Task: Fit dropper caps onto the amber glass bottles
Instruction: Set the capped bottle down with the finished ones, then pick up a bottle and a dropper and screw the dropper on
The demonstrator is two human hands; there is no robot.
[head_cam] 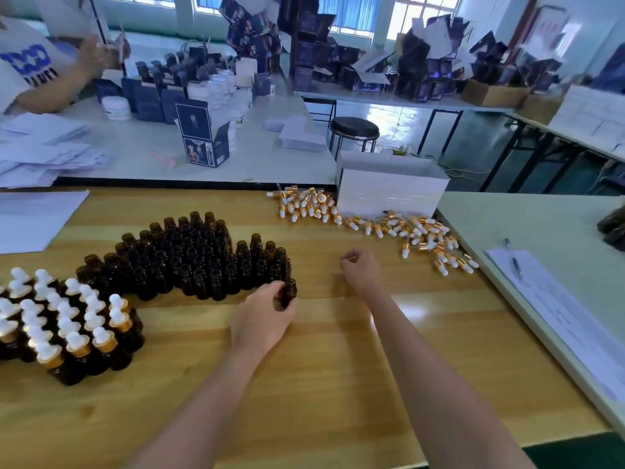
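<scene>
Dozens of open bottles (189, 258) are standing packed together mid-way across the wooden worktop (338, 384). The capped bottles (67, 323) are sitting in their own cluster at the left, which is likely keeping done and undone from mixing. The left hand (262, 319) is curling round one bottle (289, 292) just clear of the open group's near edge and holding it upright, probably to steady it for a cap. The right hand (360, 269) is hovering between that bottle and the loose dropper caps (372, 226) lying beside a white box (392, 194). Its fingers are curled in, thumb against forefinger (whether anything is pinched there, I cannot tell). A pen (514, 260) is lying on a sheet of paper (558, 309) on the pale table at the right. Beyond, a stool (354, 128) is standing near tables piled with dark cartons (429, 72).
</scene>
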